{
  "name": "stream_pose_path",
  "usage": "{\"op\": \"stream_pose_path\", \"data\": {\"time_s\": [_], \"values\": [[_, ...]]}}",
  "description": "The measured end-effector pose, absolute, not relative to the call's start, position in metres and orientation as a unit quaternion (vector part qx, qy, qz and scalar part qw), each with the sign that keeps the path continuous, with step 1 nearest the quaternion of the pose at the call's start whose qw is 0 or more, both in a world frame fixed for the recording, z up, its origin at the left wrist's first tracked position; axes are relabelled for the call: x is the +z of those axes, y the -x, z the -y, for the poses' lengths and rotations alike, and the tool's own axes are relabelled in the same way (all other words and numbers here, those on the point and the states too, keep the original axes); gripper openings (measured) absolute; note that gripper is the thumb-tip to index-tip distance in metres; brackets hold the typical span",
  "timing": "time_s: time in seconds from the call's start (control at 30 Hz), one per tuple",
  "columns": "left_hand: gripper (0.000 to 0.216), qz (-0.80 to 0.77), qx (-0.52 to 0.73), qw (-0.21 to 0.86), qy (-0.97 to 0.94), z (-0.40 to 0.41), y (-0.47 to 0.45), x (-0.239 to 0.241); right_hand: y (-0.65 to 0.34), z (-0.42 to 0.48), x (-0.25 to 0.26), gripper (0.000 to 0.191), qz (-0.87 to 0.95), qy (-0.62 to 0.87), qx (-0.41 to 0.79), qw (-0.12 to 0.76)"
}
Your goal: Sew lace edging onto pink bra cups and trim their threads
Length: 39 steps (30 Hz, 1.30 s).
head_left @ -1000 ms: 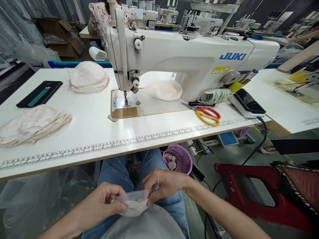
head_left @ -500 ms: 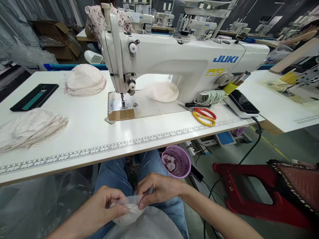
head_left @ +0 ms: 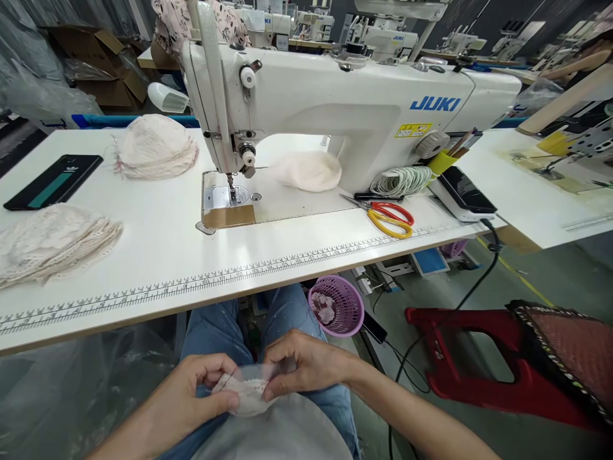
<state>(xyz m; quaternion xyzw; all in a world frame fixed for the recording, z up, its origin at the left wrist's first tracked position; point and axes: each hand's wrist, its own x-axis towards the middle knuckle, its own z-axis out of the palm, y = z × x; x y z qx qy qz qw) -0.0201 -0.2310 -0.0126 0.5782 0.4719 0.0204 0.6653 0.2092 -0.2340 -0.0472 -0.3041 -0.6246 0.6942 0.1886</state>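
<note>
Above my lap, a small white lace-edged fabric piece (head_left: 251, 397) is stretched between both hands, with a sheer strip along its upper edge. My left hand (head_left: 205, 386) pinches its left end between thumb and fingers. At the other end, my right hand (head_left: 297, 370) grips the edge, thumb in front and fingers curled behind. Grey cloth (head_left: 282, 428) lies over my lap below the piece. The white JUKI sewing machine (head_left: 306, 83) stands on the table beyond, its needle area away from my hands.
Stacks of lace pieces (head_left: 156, 147) (head_left: 57, 239) and a dark phone (head_left: 55, 182) lie on the table's left. Scissors (head_left: 390, 217) rest near the cord coil (head_left: 402, 181). A purple basket (head_left: 352, 306) stands below the table edge. A red stool (head_left: 479, 364) is at right.
The lace piece is tilted up and held a little flatter between my hands. My left hand has shifted slightly left and up. The whole view has moved a little.
</note>
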Motion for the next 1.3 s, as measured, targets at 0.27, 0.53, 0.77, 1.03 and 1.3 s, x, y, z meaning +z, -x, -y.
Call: {"op": "stream_pose_path", "data": {"time_s": [0.27, 0.53, 0.77, 1.03, 1.3], "values": [[0.022, -0.479, 0.017, 0.646, -0.594, 0.229, 0.015, -0.007, -0.203, 0.234, -0.046, 0.034, 0.626, 0.31, 0.686, 0.203], [0.025, -0.476, 0.043, 0.653, -0.587, 0.23, 0.015, -0.004, -0.2, 0.235, -0.046, 0.03, 0.608, 0.346, 0.677, 0.231], [0.024, -0.485, 0.087, 0.659, -0.568, 0.235, 0.016, -0.02, -0.201, 0.237, -0.047, 0.028, 0.639, 0.357, 0.635, 0.247], [0.029, -0.488, 0.143, 0.689, -0.517, 0.237, 0.013, -0.024, -0.201, 0.238, -0.043, 0.034, 0.637, 0.372, 0.624, 0.257], [0.038, -0.495, 0.184, 0.713, -0.462, 0.245, 0.015, -0.031, -0.202, 0.238, -0.04, 0.044, 0.641, 0.363, 0.621, 0.267]]}}
